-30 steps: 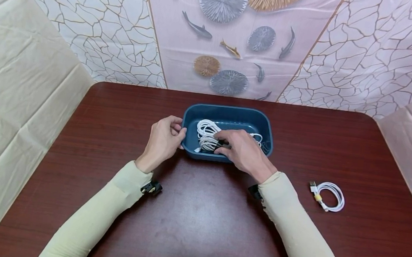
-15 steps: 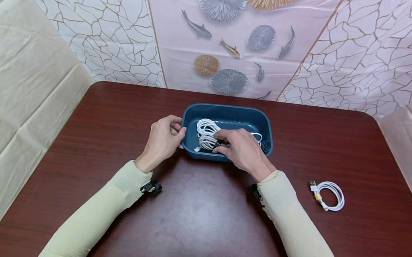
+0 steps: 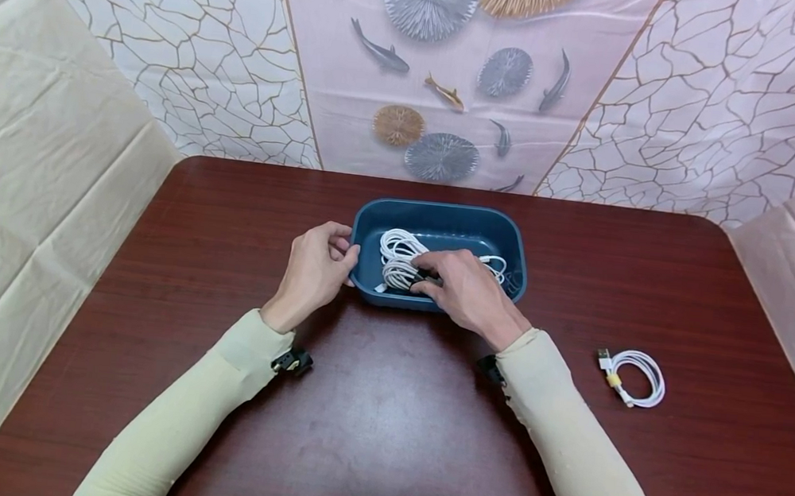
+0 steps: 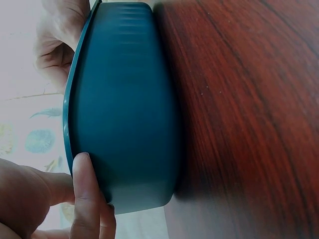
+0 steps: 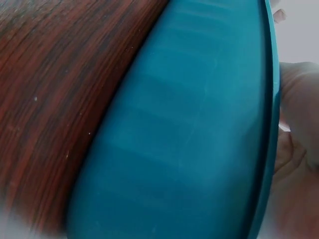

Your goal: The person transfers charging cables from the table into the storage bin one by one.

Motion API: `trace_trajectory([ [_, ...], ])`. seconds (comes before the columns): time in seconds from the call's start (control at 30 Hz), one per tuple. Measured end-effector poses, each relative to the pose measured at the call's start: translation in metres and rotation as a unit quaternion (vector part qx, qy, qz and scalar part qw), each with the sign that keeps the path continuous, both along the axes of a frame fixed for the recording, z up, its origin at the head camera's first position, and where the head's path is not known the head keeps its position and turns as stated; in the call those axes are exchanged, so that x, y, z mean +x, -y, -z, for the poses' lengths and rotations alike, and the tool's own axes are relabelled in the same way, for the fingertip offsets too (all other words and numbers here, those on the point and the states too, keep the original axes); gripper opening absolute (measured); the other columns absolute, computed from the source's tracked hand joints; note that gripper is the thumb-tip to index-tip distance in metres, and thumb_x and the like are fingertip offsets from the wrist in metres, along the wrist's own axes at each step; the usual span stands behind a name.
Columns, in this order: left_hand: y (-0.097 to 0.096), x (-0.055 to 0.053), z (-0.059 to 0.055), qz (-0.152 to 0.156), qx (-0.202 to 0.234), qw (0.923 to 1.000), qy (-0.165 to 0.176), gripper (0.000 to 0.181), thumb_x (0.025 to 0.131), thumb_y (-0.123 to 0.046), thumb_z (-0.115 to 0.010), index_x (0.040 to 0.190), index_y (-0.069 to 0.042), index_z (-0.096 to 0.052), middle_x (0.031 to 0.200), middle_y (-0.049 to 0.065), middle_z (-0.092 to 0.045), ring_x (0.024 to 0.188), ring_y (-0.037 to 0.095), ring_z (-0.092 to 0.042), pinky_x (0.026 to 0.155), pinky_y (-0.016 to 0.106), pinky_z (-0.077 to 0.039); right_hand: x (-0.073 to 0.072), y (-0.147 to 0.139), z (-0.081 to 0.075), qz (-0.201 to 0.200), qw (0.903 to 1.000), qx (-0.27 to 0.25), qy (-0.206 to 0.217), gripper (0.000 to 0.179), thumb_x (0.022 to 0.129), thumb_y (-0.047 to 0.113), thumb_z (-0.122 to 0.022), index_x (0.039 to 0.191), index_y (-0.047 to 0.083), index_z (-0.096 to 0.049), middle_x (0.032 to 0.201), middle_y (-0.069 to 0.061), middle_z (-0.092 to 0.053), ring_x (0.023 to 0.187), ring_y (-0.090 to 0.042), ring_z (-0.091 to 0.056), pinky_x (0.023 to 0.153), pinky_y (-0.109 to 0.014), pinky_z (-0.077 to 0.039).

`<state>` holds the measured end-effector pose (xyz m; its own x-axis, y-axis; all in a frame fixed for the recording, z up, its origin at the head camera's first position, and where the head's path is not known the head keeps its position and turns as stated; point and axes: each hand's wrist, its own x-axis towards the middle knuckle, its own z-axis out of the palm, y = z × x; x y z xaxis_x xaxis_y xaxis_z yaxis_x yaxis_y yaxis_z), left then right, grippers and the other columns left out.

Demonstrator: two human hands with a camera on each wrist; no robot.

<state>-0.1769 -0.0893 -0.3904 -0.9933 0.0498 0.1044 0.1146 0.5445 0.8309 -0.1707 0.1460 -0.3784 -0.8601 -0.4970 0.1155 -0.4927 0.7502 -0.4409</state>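
Note:
A dark blue plastic bin [image 3: 443, 219] sits near the table's back edge, holding coiled cables. At its left end my left hand [image 3: 316, 272] grips the rim; in the left wrist view a fingertip [image 4: 82, 162] presses on the outer wall just under the edge. My right hand [image 3: 468, 291] reaches over the front rim and pinches a grey coiled cable [image 3: 398, 274] at its dark middle part. Behind that lies a white coiled cable [image 3: 400, 242]. More white cable [image 3: 496, 265] shows right of the hand, partly hidden. The right wrist view shows mostly the bin's outer wall [image 5: 174, 119].
On the right of the table lies another white coiled USB cable [image 3: 636, 377] with a yellow tie. The dark reddish wooden table [image 3: 379, 438] meets a patterned cloth backdrop [image 3: 447, 109] behind the bin. Pale cloth hangs at both sides.

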Motion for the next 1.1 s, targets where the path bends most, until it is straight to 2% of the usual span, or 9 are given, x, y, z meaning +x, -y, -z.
trace_trajectory([
  [0.5, 0.0006, 0.0000, 0.0001, 0.000, -0.004, 1.0000, -0.007, 0.032, 0.098, -0.011, -0.067, 0.126, 0.004, -0.065, 0.098, 0.014, -0.068, 0.062, 0.014, -0.070, 0.055, 0.023, -0.061, 0.0002, -0.0001, -0.0017, -0.036, 0.9993, 0.000, 0.007, 0.025, 0.096, 0.014, -0.071, 0.120, 0.007, -0.074, 0.111, -0.007, -0.076, 0.100, -0.017, -0.071, 0.090, -0.038, -0.061],
  [0.77, 0.0006, 0.0001, 0.0003, 0.000, -0.003, 1.0000, -0.005, 0.032, 0.097, -0.010, -0.067, 0.126, 0.004, -0.064, 0.098, 0.014, -0.068, 0.060, 0.013, -0.069, 0.055, 0.023, -0.061, 0.0000, -0.0012, -0.0004, -0.032, 0.9993, -0.012, 0.012, 0.026, 0.094, 0.014, -0.074, 0.119, 0.009, -0.075, 0.113, -0.006, -0.077, 0.104, -0.017, -0.073, 0.092, -0.039, -0.062],
  [1.1, -0.0002, -0.0001, -0.0001, -0.002, -0.003, 1.0000, -0.008, 0.031, 0.097, -0.010, -0.067, 0.125, 0.005, -0.065, 0.097, 0.014, -0.068, 0.062, 0.015, -0.069, 0.055, 0.024, -0.061, 0.0008, -0.0012, -0.0007, -0.021, 0.9997, -0.011, 0.009, 0.024, 0.092, 0.015, -0.077, 0.116, 0.012, -0.077, 0.108, -0.003, -0.078, 0.098, -0.014, -0.075, 0.088, -0.038, -0.063],
])
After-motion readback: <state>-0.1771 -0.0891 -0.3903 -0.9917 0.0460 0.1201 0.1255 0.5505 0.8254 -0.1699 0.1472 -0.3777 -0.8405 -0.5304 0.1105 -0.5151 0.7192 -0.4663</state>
